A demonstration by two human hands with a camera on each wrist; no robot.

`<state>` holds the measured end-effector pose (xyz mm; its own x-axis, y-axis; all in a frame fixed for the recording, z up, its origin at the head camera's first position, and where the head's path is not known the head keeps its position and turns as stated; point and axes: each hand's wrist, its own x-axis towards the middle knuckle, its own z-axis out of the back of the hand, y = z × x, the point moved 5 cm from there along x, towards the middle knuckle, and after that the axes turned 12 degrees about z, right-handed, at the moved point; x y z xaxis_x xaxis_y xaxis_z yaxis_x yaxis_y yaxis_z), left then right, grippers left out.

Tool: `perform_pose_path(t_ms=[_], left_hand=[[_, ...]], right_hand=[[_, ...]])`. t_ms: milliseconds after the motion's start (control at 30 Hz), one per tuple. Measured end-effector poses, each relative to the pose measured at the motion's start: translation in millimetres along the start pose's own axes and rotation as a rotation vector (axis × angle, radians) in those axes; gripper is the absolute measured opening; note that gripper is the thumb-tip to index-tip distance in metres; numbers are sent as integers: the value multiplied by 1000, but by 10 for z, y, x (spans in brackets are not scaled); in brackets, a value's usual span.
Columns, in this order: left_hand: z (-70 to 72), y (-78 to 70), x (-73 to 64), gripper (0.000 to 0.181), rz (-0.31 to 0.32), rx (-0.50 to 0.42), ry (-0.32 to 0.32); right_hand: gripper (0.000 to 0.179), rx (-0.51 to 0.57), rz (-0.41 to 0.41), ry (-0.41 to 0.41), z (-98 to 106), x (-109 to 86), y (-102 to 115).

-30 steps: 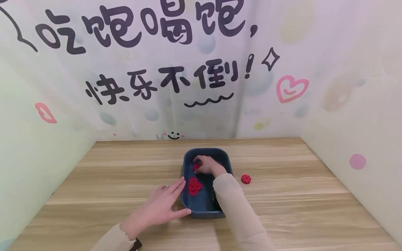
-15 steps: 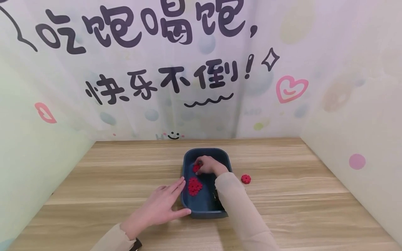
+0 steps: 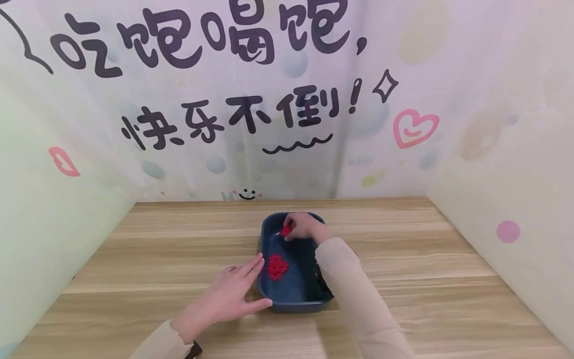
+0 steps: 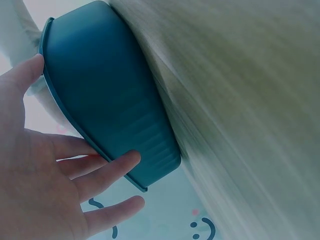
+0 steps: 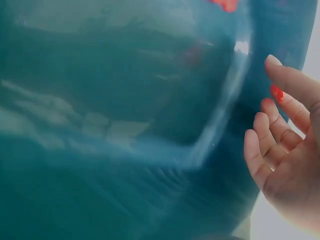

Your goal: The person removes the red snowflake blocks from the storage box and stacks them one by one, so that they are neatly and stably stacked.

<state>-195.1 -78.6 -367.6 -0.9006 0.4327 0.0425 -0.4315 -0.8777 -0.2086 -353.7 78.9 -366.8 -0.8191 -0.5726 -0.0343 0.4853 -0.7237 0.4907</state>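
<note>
My right hand [image 3: 301,227] reaches into the far end of a dark blue plastic bin [image 3: 293,302] and pinches a small red notched disc [image 3: 286,231] between thumb and fingers. In the right wrist view a bit of the red disc [image 5: 277,93] shows between thumb and forefinger, beside the bin wall. A cluster of similar red discs [image 3: 278,267] lies on the bin floor at the left. My left hand [image 3: 226,294] spreads straight fingers along the bin's left side. Thumb and fingertips touch the rim in the left wrist view, where the bin's outer wall [image 4: 100,80] fills the upper left.
The bin stands on a wood-grain table [image 3: 179,239]. A printed curtain [image 3: 197,169] hangs behind it, with pale walls at both sides. One loose red disc right of the bin is nearly hidden by the right sleeve [image 3: 354,284].
My right hand has moved toward the bin's far end and slightly right, carrying the red disc. The right sleeve now covers most of the loose disc on the table. The left hand has stayed put.
</note>
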Motion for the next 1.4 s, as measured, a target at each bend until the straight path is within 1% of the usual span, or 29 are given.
perform_pose_path(t_ms=[100,267,433,567,733,867,1067,1267,1400], left_hand=[[-2,2,-3,86,-4,1,-7],[-5,8,0,87,-2,-2,0],[-6,9,1,86,-2,10,-7],[-9,8,-1,85,-2,18,-18],[-15,10,5,86,-1,25,-22],[-20,7,11,86,0,24,-17],[-25,6,10,86,-5,32,-22],[-20,9,9,86,-17,45,-40],[-24,14,10,85,-13,44,-38]], right_hand=[[30,26,39,-5,101,-10,48],[28,71,107,-10,267,-51,126],[31,66,163,-31,421,-121,162],[32,48,192,-33,496,-172,145],[32,37,230,-41,534,-218,86],[32,38,280,-58,537,-258,29],[34,43,335,-76,527,-372,-60],[33,4,366,-94,518,-484,-132],[32,13,371,-104,504,-551,-147]])
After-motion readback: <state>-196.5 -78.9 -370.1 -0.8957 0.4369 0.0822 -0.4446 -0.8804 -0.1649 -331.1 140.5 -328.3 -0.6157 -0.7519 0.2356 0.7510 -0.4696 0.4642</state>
